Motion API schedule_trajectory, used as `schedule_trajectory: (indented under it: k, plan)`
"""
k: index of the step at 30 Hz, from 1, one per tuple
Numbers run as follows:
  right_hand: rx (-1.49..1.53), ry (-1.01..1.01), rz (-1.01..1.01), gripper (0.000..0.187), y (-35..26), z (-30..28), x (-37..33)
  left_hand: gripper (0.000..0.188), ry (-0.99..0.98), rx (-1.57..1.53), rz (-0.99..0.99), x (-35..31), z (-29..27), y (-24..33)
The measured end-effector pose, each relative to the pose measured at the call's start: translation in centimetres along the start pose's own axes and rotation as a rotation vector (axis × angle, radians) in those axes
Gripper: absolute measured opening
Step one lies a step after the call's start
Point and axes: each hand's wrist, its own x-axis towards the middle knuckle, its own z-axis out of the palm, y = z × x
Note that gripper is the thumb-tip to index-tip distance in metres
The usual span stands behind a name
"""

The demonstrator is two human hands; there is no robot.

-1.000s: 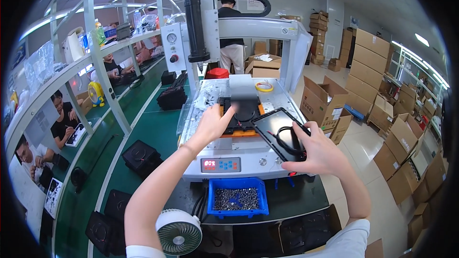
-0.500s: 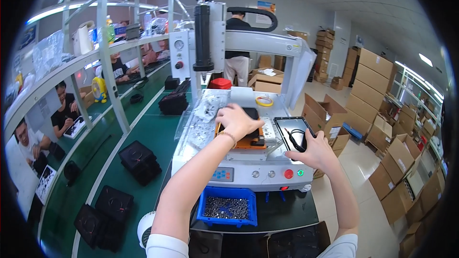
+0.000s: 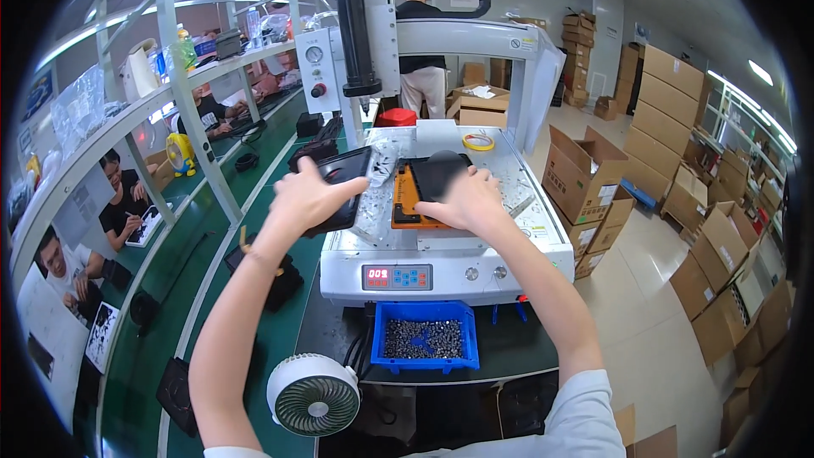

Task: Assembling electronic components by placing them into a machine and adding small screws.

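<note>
My left hand [image 3: 309, 195] is closed on a flat black rectangular housing [image 3: 354, 174], tilted above the left edge of the white machine bed. Its thumb lies along the near side of the housing; the other fingers are partly hidden. At the middle of the bed my right hand [image 3: 471, 200] grips a black panel [image 3: 434, 176] by its near right part. This panel rests on or just over an orange fixture [image 3: 404, 197], whose left side shows; contact cannot be made out. Above them to the left hangs the machine's black cylindrical head [image 3: 359, 42].
A blue bin [image 3: 466, 335] of small metal parts stands before the machine, beside a round white fan [image 3: 314, 394]. A yellow tape roll [image 3: 478, 142] lies on the bed's far side. Cardboard boxes [image 3: 585, 170] stand at right. Several people sit left, beyond the green bench [image 3: 220, 259].
My left hand has lifted the black housing off the fixture area and moved left. My right hand has brought the other panel from the bed's right side onto or over the orange fixture.
</note>
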Motion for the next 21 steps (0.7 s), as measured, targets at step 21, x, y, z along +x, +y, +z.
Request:
schedule_trajectory:
  k: [21]
  plan:
    - [-0.072, -0.207, 0.307, 0.125, -5.5, 0.6, 2.9, 0.113, -0.178, -0.052, 0.003, -7.4, -0.3, -4.7]
